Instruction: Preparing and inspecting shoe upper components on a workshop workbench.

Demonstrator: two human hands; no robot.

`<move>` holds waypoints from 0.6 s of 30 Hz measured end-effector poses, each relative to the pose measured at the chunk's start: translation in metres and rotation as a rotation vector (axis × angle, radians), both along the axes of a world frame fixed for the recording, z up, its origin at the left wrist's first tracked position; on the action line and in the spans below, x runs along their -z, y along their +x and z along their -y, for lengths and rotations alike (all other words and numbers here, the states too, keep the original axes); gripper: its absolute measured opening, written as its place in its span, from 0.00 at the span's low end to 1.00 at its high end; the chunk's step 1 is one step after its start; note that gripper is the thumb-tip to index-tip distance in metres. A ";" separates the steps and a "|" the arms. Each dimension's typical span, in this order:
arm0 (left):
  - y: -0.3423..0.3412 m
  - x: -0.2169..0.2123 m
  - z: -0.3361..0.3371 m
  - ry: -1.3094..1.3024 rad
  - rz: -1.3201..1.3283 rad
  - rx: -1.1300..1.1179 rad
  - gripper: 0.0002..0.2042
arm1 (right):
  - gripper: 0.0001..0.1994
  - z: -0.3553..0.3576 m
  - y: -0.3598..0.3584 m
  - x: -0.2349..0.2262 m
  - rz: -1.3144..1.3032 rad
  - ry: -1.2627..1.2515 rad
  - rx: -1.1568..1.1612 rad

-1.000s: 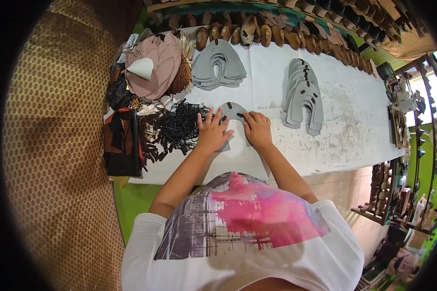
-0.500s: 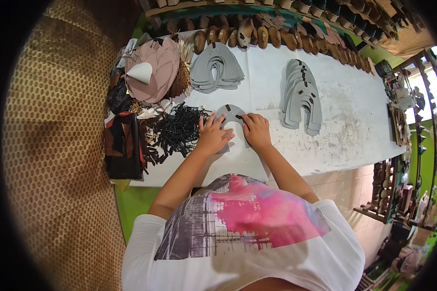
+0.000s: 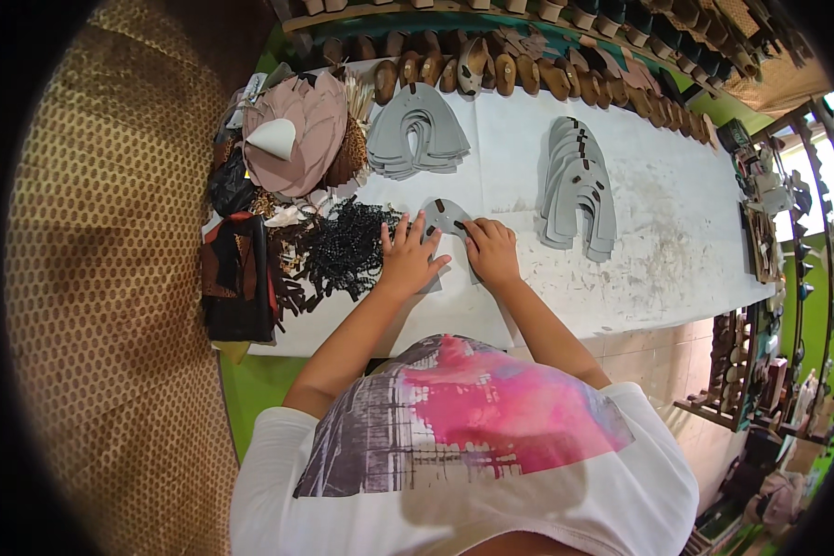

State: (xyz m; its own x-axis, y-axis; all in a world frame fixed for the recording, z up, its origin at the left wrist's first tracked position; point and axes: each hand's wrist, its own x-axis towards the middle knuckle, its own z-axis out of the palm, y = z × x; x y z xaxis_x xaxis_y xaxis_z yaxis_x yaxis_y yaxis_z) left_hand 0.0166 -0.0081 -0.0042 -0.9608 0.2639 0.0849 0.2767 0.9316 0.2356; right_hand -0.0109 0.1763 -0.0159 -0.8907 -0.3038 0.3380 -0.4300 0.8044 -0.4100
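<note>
While our left hand (image 3: 408, 259) lies flat, fingers spread, on the thin grey horseshoe-shaped cut piece (image 3: 443, 215), our right hand (image 3: 491, 252) presses fingertips onto it, gripping nothing. We judge it light and flexible, best lifted by an outer edge.

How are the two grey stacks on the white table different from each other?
The left stack lies fanned out wide and plain grey, behind the left hand. The right stack runs in a longer overlapping row, with small dark pieces on it, beyond the right hand. Both hold curved grey cut pieces lying flat on the table.
</note>
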 end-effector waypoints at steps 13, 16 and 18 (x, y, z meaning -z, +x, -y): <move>0.002 0.010 0.002 0.057 -0.135 -0.014 0.19 | 0.15 0.001 0.000 0.001 0.017 -0.004 0.004; 0.000 -0.007 -0.001 0.071 0.089 0.073 0.20 | 0.15 -0.003 0.000 0.002 0.013 -0.002 0.019; 0.000 -0.002 0.004 0.093 0.087 0.071 0.20 | 0.15 -0.001 0.000 0.002 0.008 -0.004 0.011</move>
